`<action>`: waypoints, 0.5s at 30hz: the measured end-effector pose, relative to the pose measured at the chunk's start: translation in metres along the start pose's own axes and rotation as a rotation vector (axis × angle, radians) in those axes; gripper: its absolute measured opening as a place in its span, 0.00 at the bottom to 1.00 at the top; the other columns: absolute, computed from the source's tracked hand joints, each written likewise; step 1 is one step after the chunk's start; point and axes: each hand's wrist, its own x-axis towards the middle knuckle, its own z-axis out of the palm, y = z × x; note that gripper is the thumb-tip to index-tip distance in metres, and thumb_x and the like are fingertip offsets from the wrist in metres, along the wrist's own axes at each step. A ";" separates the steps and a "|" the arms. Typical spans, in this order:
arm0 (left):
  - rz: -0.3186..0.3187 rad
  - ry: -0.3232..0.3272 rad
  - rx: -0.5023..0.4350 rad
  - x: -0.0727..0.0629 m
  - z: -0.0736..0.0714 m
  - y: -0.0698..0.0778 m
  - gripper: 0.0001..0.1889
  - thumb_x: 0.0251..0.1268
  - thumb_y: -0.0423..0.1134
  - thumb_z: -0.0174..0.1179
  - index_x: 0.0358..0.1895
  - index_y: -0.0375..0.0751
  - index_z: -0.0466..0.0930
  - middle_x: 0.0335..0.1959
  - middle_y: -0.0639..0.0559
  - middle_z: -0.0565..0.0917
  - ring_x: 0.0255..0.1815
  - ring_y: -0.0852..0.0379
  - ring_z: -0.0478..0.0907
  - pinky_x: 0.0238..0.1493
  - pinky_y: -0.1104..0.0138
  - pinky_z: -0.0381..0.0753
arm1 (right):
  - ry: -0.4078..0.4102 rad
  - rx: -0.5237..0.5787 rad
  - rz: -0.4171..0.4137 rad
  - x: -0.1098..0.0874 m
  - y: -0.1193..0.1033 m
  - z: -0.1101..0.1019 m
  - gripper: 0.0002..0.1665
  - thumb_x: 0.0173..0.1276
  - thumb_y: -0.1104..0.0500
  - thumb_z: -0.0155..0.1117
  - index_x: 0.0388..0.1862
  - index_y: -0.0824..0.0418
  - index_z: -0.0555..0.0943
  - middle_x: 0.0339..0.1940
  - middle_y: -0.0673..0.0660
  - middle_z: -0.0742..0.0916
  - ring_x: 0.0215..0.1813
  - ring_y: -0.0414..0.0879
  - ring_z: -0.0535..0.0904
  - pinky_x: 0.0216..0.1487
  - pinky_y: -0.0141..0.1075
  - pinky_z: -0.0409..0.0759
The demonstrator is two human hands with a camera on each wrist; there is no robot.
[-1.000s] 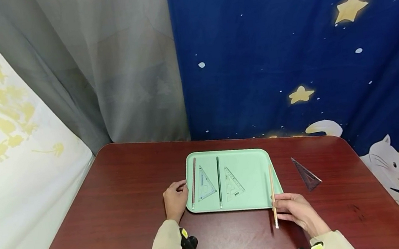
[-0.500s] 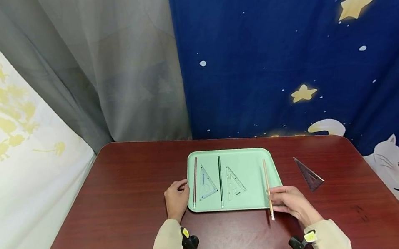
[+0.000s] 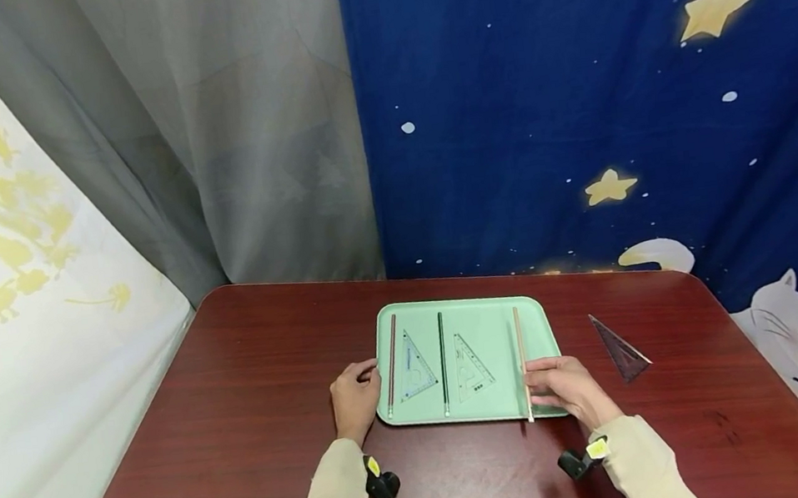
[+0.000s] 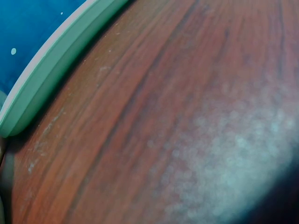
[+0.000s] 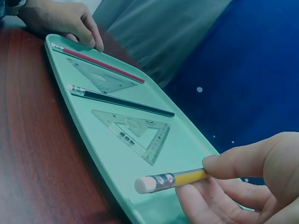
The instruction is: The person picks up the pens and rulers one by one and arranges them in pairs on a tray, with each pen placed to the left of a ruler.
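A yellow pencil [image 3: 520,334] with a pinkish eraser is pinched between the thumb and fingers of my right hand [image 3: 567,385]. It hangs over the right part of the light green tray [image 3: 497,417], eraser towards me. My left hand [image 3: 354,402] holds the tray's left rim, its fingers curled there in the right wrist view. On the tray lie a red pencil [image 5: 103,65], a clear set square [image 5: 100,77], a dark green pencil [image 5: 121,101] and another clear set square [image 5: 145,140], spaced left to right. The left wrist view shows mostly tabletop.
A dark, see-through set square [image 3: 620,350] lies on the reddish-brown table [image 3: 247,361] right of the tray. Behind the table hang a grey curtain [image 3: 270,131] and a blue star-patterned curtain [image 3: 476,146]. A white patterned cloth [image 3: 44,371] hangs at the left.
My right hand has moved left and forward with the yellow pencil, from the tray's right edge to over its right part. My left hand stays at the rim.
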 end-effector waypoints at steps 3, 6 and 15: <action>-0.005 -0.007 -0.006 -0.001 0.000 0.000 0.10 0.62 0.32 0.60 0.42 0.41 0.88 0.33 0.50 0.86 0.30 0.59 0.82 0.30 0.71 0.78 | -0.004 0.018 -0.003 0.004 0.000 0.002 0.26 0.62 0.71 0.59 0.58 0.82 0.69 0.29 0.53 0.85 0.30 0.41 0.83 0.33 0.33 0.84; -0.008 -0.014 -0.011 -0.002 0.000 0.001 0.10 0.62 0.32 0.59 0.43 0.42 0.87 0.33 0.50 0.86 0.29 0.59 0.81 0.30 0.71 0.77 | 0.008 0.012 0.003 0.007 0.001 0.004 0.25 0.62 0.72 0.59 0.58 0.82 0.69 0.27 0.53 0.85 0.29 0.40 0.83 0.32 0.32 0.83; -0.006 -0.014 -0.033 -0.001 0.000 0.001 0.10 0.62 0.32 0.59 0.43 0.42 0.88 0.32 0.51 0.85 0.28 0.60 0.80 0.29 0.71 0.77 | 0.048 -0.023 0.013 0.016 -0.001 0.012 0.24 0.62 0.71 0.61 0.57 0.80 0.71 0.30 0.55 0.84 0.28 0.41 0.83 0.31 0.33 0.83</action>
